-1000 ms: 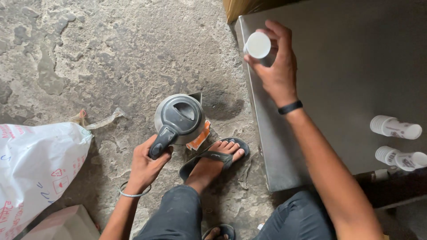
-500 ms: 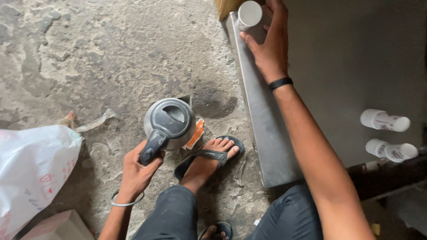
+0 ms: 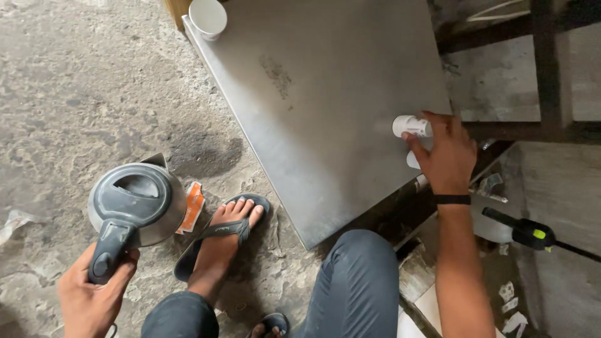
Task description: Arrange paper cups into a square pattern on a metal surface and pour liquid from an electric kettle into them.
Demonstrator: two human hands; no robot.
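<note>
Two hands busy; left hand (image 3: 87, 300) at lower left of frame, fingers wrapped tight round dark handle of grey kettle (image 3: 136, 203), kettle low over floor (image 3: 75, 100), held by handle so it stays level; right hand (image 3: 446, 155) at right edge of metal desk (image 3: 313, 94), fingers curled onto small white bottle (image 3: 411, 126) lying on its side; white cup (image 3: 208, 17) stands at upper left desk corner.

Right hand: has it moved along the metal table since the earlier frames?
Yes. The right hand left the white cup at the metal table's far corner for a white fitting near its right edge.
</note>
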